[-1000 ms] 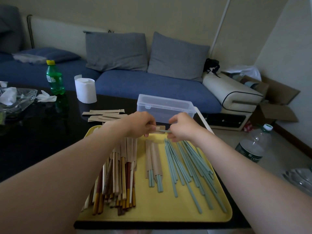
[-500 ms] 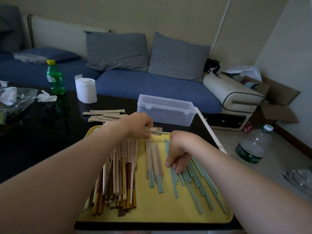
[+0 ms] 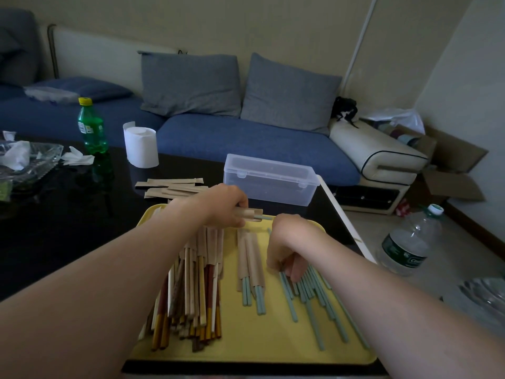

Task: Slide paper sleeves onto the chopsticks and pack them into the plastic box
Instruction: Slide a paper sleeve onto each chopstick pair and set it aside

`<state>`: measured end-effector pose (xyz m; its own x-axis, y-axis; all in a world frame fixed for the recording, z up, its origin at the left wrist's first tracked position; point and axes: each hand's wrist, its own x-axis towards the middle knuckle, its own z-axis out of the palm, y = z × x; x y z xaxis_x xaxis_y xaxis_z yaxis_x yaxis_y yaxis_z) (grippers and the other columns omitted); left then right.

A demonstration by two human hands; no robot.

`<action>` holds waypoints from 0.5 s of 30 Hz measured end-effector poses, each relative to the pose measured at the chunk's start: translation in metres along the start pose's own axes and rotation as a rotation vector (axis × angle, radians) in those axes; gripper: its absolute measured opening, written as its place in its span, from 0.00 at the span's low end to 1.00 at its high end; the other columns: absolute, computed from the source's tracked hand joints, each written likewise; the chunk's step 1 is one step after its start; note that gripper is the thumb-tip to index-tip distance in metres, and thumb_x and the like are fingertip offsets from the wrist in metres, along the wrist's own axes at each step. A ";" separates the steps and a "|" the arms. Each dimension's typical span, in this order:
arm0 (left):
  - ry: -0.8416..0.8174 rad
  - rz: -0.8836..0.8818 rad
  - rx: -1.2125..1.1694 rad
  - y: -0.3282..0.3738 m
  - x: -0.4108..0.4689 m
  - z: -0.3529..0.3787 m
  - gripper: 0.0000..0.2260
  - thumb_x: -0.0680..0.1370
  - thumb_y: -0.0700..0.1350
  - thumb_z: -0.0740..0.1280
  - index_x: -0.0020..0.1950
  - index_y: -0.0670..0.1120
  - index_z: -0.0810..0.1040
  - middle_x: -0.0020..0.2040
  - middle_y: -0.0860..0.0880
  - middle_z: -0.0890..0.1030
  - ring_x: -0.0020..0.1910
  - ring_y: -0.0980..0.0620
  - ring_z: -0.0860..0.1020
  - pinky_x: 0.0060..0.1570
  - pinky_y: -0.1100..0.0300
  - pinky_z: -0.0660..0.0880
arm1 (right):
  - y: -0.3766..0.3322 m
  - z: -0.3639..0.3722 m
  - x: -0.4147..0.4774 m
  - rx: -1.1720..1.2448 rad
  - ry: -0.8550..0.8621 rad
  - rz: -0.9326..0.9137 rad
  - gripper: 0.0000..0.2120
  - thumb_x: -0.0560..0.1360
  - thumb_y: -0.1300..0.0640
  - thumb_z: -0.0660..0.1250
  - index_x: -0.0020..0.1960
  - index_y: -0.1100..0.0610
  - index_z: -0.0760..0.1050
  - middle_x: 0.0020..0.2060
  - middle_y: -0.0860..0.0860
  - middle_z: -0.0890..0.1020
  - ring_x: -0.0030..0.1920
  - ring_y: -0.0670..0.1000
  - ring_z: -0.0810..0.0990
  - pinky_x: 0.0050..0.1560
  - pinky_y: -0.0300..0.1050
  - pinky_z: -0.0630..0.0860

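1. Nearest us, the flat yellow plastic tray [image 3: 273, 348] carries the lot: a heap of brown and gold wooden chopsticks [image 3: 191, 302] on its left, loose pale-blue chopsticks [image 3: 328, 310] fanned out on its right.
2. The right hand [image 3: 287, 247] dips into that blue fan, fingers [image 3: 296, 272] curled down among the sticks. Whether one is pinched, I cannot tell. The risk is that it drags up two or flicks neighbours off the tray.
3. Between the piles, two sleeved blue pairs [image 3: 250, 266] lie side by side.
4. Further on, the left hand [image 3: 226, 206] clamps a brown paper sleeve [image 3: 251, 214], with a pale-blue stick tip [image 3: 267, 218] poking from its mouth. Squeeze too hard and that mouth flattens, so a second stick jams or tears the paper.
5. Beyond, spare flat paper sleeves [image 3: 172, 187] sit on the black glossy table [image 3: 68, 228]. The clear rectangular plastic box [image 3: 270, 184] has its lid down and looks as if it needs opening before packing.
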<state>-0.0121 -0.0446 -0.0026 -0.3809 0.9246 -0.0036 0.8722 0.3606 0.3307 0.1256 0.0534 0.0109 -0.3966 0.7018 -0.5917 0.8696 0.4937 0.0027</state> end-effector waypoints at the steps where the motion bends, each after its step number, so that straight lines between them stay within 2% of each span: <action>1: 0.001 0.005 0.004 0.001 0.000 0.000 0.10 0.79 0.49 0.74 0.59 0.51 0.80 0.49 0.55 0.78 0.46 0.57 0.77 0.46 0.62 0.72 | 0.001 0.000 0.000 -0.001 -0.006 -0.001 0.09 0.77 0.63 0.76 0.55 0.67 0.82 0.42 0.60 0.89 0.43 0.55 0.91 0.55 0.51 0.87; 3: -0.003 0.011 0.020 0.002 0.000 0.000 0.10 0.80 0.50 0.73 0.58 0.52 0.79 0.49 0.55 0.78 0.46 0.57 0.76 0.48 0.61 0.72 | 0.003 0.001 0.001 -0.008 -0.050 -0.002 0.12 0.78 0.61 0.75 0.59 0.66 0.82 0.46 0.60 0.90 0.42 0.54 0.90 0.53 0.49 0.88; 6: -0.002 0.018 0.022 0.003 0.001 0.001 0.09 0.80 0.50 0.73 0.58 0.52 0.79 0.48 0.55 0.77 0.47 0.57 0.76 0.49 0.61 0.72 | 0.007 0.002 0.003 0.012 -0.119 -0.021 0.16 0.81 0.59 0.72 0.65 0.66 0.80 0.54 0.58 0.88 0.42 0.53 0.88 0.43 0.45 0.87; 9: 0.033 0.006 -0.005 0.002 0.003 0.002 0.08 0.80 0.50 0.73 0.58 0.51 0.80 0.48 0.55 0.78 0.46 0.57 0.77 0.47 0.61 0.72 | 0.012 -0.001 0.005 0.020 -0.176 -0.050 0.14 0.83 0.58 0.69 0.66 0.64 0.80 0.49 0.56 0.86 0.35 0.50 0.84 0.32 0.37 0.81; 12: 0.082 -0.022 0.003 0.000 0.004 0.002 0.07 0.79 0.53 0.74 0.53 0.54 0.78 0.48 0.54 0.78 0.46 0.55 0.78 0.49 0.57 0.78 | 0.017 -0.008 0.002 0.070 -0.144 -0.101 0.06 0.79 0.61 0.65 0.54 0.59 0.79 0.38 0.54 0.80 0.29 0.49 0.74 0.28 0.38 0.68; 15: 0.118 -0.069 0.060 -0.002 0.004 0.001 0.09 0.78 0.56 0.73 0.50 0.56 0.76 0.46 0.53 0.77 0.45 0.53 0.79 0.51 0.52 0.81 | 0.021 -0.016 -0.007 0.207 0.069 -0.184 0.02 0.73 0.59 0.63 0.43 0.56 0.73 0.32 0.53 0.75 0.24 0.50 0.65 0.28 0.39 0.63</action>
<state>-0.0153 -0.0419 -0.0040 -0.4706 0.8780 0.0881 0.8584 0.4324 0.2762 0.1423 0.0672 0.0276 -0.5664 0.6471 -0.5104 0.8199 0.5055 -0.2689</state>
